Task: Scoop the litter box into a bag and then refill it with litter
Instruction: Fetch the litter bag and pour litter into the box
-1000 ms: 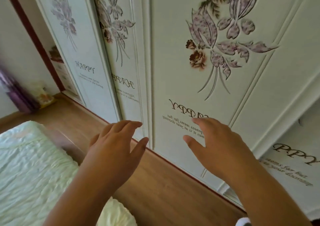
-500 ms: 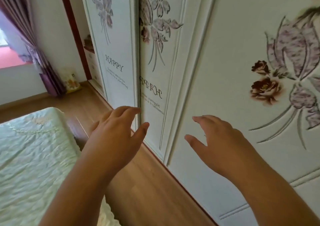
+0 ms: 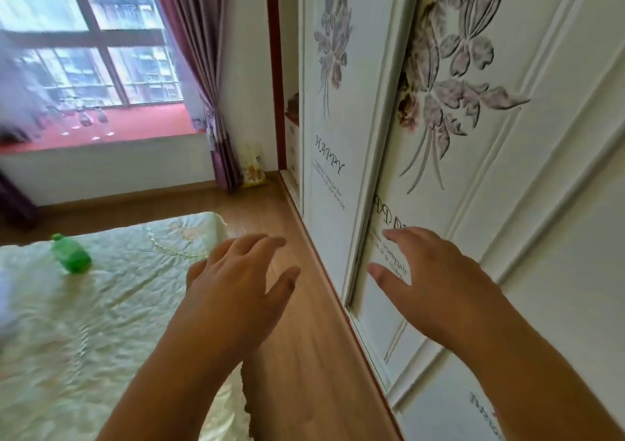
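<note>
Here, left hand (image 3: 233,291) and right hand (image 3: 436,285) hover, fingers (image 3: 270,241) spread, holding nothing.

Floor (image 3: 304,356): brown wood planks, running between bed and wardrobe.
Wardrobe (image 3: 558,203): white sliding doors along the right, embossed flowers, "HAPPY" lettering.
Bed (image 3: 84,339): pale cream quilted cover, lower left; green bottle (image 3: 71,252) lying on it.
Window (image 3: 84,34): large, dark frame, daylight; red sill (image 3: 135,126).
Curtain (image 3: 206,78): plum, tied back beside window.
Wall (image 3: 108,173): white, below sill.
</note>
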Demonstrator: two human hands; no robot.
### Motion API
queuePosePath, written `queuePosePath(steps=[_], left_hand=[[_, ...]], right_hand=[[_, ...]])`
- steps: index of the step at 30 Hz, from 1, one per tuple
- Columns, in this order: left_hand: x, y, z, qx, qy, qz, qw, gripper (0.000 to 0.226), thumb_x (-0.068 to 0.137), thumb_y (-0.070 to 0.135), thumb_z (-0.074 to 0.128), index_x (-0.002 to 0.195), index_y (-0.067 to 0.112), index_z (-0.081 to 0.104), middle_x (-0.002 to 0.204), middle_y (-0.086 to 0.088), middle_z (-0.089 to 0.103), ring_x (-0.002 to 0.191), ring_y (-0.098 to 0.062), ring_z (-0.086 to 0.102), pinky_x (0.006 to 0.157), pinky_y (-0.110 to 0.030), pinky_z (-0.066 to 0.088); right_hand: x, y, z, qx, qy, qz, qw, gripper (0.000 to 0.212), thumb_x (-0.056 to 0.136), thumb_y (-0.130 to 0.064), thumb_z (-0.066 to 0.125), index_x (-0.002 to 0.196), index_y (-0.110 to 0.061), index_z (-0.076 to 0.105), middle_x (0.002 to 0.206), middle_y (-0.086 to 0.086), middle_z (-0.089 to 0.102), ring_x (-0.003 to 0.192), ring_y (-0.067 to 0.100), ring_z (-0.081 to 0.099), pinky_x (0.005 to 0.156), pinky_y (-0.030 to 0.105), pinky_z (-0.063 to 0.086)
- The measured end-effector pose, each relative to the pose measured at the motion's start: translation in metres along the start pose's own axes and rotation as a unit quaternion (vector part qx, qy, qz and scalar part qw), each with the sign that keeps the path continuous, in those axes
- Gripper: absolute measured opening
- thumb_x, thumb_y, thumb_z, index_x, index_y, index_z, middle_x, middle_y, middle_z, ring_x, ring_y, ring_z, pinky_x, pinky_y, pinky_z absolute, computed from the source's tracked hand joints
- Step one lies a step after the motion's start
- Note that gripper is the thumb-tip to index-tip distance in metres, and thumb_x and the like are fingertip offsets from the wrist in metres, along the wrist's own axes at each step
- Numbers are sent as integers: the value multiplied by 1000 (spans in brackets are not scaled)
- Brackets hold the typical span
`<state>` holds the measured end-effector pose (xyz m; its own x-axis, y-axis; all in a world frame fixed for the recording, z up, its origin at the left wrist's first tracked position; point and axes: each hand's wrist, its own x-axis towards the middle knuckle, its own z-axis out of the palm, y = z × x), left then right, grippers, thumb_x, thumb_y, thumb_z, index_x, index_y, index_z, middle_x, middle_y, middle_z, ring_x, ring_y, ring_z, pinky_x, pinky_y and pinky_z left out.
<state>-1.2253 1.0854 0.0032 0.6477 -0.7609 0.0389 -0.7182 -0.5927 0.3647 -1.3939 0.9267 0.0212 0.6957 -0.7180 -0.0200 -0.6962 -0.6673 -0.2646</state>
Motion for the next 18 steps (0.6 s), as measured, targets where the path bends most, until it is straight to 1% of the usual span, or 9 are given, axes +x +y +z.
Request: queuePosePath(steps=[5, 8, 13, 18], left_hand=[[41, 21, -4, 16, 52, -60, 997, 57, 96, 67, 36, 150, 48, 33, 160, 25, 30, 152, -7, 23, 123, -42, 22], [64, 33, -2, 13, 77, -93, 993, 57, 96, 66, 38, 150, 48, 32, 159, 25, 31, 151, -5, 23, 122, -40, 24], [88, 35, 13, 6, 86, -140, 986, 55, 96, 66, 38, 149, 50, 33, 156, 28, 34, 149, -2, 23, 120, -40, 25], [131, 30, 20, 6, 86, -161, 983, 54, 97, 67, 35, 149, 52, 32, 156, 30, 32, 150, -1, 21, 121, -39, 23]], right_hand=[[80, 15, -8, 3, -13, -79, 997, 64, 99, -63, 41, 155, -37, 25, 163, -13, 29, 147, 13, 33, 116, 37, 33], [121, 18, -10, 11, -17, -134, 991, 64, 99, -62, 42, 155, -37, 27, 161, -13, 31, 146, 11, 34, 115, 35, 34], [176, 12, -4, 12, -39, -211, 977, 64, 97, -64, 42, 154, -37, 30, 158, -15, 36, 142, 10, 39, 113, 37, 36], [230, 6, -1, 23, -51, -239, 969, 64, 97, -64, 44, 153, -36, 31, 157, -14, 37, 141, 10, 40, 115, 38, 38]])
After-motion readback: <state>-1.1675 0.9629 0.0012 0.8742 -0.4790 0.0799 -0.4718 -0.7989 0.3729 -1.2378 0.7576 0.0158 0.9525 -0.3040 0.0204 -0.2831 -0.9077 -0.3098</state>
